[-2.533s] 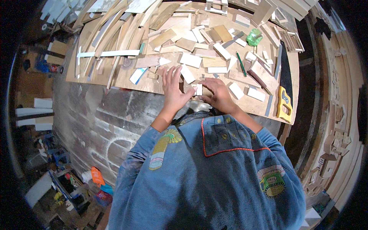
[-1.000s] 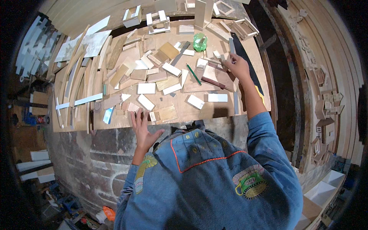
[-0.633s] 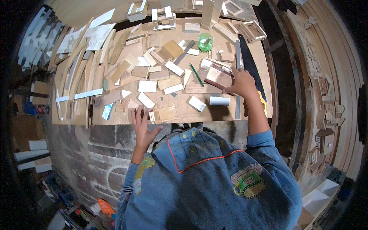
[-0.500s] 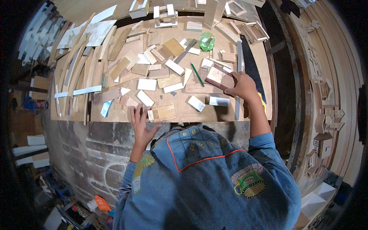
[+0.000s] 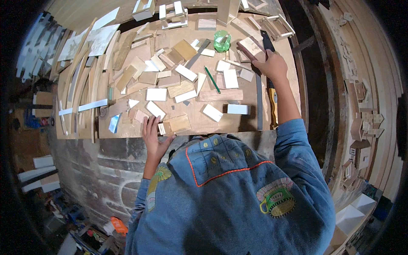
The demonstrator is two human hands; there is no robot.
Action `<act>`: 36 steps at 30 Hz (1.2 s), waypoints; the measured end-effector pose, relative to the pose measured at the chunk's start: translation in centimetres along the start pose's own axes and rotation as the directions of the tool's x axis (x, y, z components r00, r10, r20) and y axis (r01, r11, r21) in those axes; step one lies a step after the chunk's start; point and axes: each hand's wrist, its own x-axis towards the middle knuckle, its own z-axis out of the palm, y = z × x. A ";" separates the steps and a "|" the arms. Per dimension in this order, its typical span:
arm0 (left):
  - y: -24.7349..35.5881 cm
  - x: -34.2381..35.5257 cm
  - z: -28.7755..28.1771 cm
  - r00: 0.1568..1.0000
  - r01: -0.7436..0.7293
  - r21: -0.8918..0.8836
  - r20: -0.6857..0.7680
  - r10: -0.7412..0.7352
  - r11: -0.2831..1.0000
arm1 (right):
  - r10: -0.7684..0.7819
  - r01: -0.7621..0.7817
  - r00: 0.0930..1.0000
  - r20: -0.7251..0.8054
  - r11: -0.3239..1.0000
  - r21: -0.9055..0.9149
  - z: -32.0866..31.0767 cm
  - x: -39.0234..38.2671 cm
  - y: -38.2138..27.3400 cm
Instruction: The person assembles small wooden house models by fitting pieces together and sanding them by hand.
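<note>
My right hand (image 5: pixel 272 66) grips a pale wooden board with dark reddish edging (image 5: pixel 250 49) at the back right of the worktable (image 5: pixel 280 114). Beneath that arm lies a yellow-handled saw (image 5: pixel 273 106), partly hidden by it, beside a long grey strip (image 5: pixel 259 110). My left hand (image 5: pixel 153 134) rests at the table's front edge, fingers apart, beside a small stack of wood pieces (image 5: pixel 162 128) and a white block (image 5: pixel 155 110). A green pencil (image 5: pixel 212 80) and a green plastic container (image 5: pixel 222 40) lie among scattered offcuts (image 5: pixel 180 89).
Long strips (image 5: pixel 78 85) and pale sheets (image 5: pixel 102 42) cover the table's left end. Small wooden frames (image 5: pixel 172 15) stand along the back. Small wooden models (image 5: pixel 361 153) sit on boards to the right. Tools and clutter (image 5: pixel 91 238) fill the floor at lower left.
My right hand took hold of the edged board and moved it toward the back, uncovering white blocks and more of the saw. My left hand stays near the front edge.
</note>
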 end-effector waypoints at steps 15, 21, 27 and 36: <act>0.4 -0.2 -0.5 1.000 0.016 -0.006 0.015 -0.016 1.000 | -0.097 0.057 0.963 0.251 0.985 0.162 0.2 -5.1 -6.2; -0.1 -0.3 -0.4 1.000 -0.002 -0.019 0.009 0.003 1.000 | -0.387 0.328 0.898 0.207 0.905 0.270 0.5 -5.4 -7.1; 0.1 -0.4 -0.5 1.000 0.004 0.009 0.026 -0.004 1.000 | -0.404 0.334 0.844 0.353 0.911 0.244 1.2 -5.2 -9.0; -0.1 -0.4 -0.3 1.000 -0.004 0.019 0.011 0.004 1.000 | -0.408 0.312 0.863 0.297 0.894 0.321 1.9 -5.2 -9.1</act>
